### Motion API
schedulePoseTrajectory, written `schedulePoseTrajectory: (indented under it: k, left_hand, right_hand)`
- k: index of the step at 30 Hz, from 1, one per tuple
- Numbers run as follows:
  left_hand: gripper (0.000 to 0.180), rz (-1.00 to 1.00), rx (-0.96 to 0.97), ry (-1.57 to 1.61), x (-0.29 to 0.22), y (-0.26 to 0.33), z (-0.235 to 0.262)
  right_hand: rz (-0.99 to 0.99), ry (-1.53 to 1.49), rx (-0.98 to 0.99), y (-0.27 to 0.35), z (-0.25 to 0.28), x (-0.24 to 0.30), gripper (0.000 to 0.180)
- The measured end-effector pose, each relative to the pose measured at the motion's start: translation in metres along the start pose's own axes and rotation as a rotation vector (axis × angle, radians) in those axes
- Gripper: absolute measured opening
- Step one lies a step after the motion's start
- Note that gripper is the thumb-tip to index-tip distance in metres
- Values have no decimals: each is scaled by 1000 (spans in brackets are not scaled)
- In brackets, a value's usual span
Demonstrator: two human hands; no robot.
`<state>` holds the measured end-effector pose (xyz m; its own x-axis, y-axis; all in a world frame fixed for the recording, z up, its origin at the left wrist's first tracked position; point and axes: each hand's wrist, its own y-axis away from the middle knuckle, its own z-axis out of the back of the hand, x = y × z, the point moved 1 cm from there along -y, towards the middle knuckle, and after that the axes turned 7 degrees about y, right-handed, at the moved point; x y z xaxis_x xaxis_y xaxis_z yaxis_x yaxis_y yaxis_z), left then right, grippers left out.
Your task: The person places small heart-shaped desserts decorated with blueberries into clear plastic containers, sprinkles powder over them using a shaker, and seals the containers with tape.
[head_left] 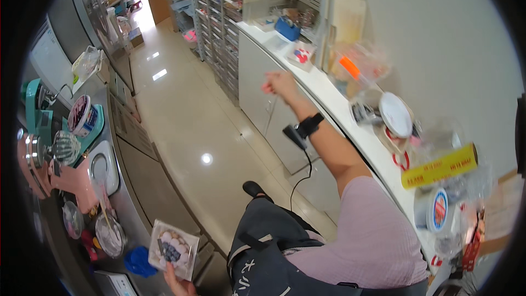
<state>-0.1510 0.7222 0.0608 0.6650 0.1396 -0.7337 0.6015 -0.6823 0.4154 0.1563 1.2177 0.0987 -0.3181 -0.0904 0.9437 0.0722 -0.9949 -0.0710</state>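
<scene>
My left hand point(178, 280) grips the lower edge of a clear square dessert box point(189, 260) at the bottom of the view. Inside it lie blueberries point(171, 249), pale round pieces and a dark stick. My right hand point(282, 85) reaches forward over the front edge of the white counter point(323, 85). Its fingers are curled, with a reddish patch at the tips; whether anything is between them I cannot make out. A dark band with a small device and a hanging cable point(309, 172) is on my right wrist. Closest to that hand is a small white box with red marks point(301, 55).
Along the steel worktop at left stand a pink stand mixer point(76, 183), a teal mixer point(35, 101), a tub point(83, 115) and a metal bowl point(111, 235). The right counter carries a blue tape dispenser point(287, 28), a yellow box point(440, 167) and a white tub point(433, 208). Drawer shelves point(219, 22) stand ahead.
</scene>
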Motion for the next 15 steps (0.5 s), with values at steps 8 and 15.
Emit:
schedulePoseTrajectory:
  k: [8,15]
  left_hand:
    - [47,-2,-312,72,3,-82,-70]
    - [47,-12,-457,-12,15,-126,-136]
  right_hand:
    - [-47,808,-370,-289,94,-37,53]
    - [-59,1137,-300,-388,128,-81,78]
